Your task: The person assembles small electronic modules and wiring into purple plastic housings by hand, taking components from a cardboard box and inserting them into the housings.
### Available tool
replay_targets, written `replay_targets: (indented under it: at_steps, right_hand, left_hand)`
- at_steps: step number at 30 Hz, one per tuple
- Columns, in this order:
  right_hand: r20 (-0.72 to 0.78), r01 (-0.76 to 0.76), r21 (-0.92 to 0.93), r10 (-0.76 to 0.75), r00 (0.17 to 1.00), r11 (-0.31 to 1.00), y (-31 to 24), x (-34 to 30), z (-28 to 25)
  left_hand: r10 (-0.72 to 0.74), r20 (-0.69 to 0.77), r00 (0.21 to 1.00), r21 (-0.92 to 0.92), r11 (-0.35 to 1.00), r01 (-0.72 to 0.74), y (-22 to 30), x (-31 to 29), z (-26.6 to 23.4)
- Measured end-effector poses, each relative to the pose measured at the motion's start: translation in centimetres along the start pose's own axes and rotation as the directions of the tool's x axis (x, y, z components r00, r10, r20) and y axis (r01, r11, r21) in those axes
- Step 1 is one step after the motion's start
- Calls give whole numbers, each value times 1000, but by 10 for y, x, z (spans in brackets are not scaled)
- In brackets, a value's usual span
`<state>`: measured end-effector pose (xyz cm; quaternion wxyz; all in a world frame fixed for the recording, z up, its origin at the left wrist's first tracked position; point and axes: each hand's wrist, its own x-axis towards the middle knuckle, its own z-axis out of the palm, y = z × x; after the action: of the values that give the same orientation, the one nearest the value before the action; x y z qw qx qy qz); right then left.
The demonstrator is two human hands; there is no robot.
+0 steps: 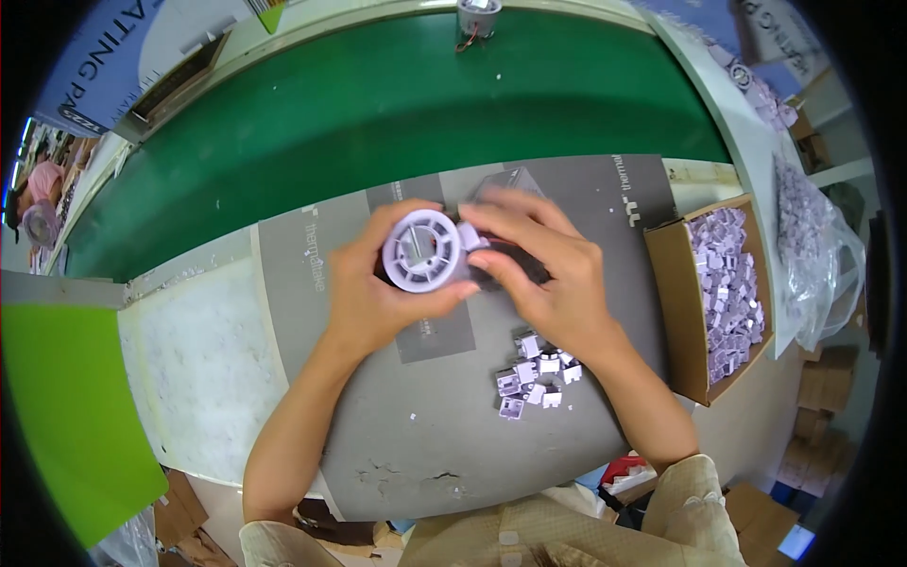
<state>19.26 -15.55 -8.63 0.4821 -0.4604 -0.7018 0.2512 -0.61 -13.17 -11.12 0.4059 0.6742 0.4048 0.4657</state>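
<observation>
Nearest, two light-coloured sleeves point(694, 506) lie at the near edge of the worktop point(198, 369), which is partly covered by a grey mat point(397, 439) with cracks near its near edge. Beyond them, right of the mat's middle, is a loose cluster of small lilac parts point(529, 373), some tipped at different angles and touching one another. To the right of that cluster, a cardboard box point(675, 317) stands filled with many similar pieces.

Farther in, above the mat, the left hand point(367, 274) is wrapped around a round lilac housing point(421, 250), its spoked face turned up, with the thumb along the near side. From the right, the right hand point(562, 269) brings thumb and fingers to a small lilac piece point(470, 236) at the housing's right side; its fingers are blurred, so whether they grip cannot be told.

Past the mat, a green surface point(425, 104) runs across from left to right. At its far edge sits a grey cylinder point(479, 19) with red wires.
</observation>
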Motion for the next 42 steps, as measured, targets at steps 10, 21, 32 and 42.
replay_targets:
  at_steps: [10, 21, 32, 42]
  right_hand:
    - [724, 85, -92, 8, 690, 992, -21, -2, -66]
    - [762, -110, -73, 127, 635, 991, -12, -14, -32]
    - [679, -34, 107, -49, 732, 994, -6, -25, -15]
    - [548, -44, 252, -105, 830, 967, 3, -17, -8]
  left_hand:
    - [29, -531, 847, 563, 759, 327, -35, 28, -155]
    - [333, -352, 875, 841, 524, 139, -55, 53, -215]
    - [77, 276, 958, 955, 94, -283, -79, 262, -15]
    - [147, 552, 820, 792, 213, -572, -108, 313, -28]
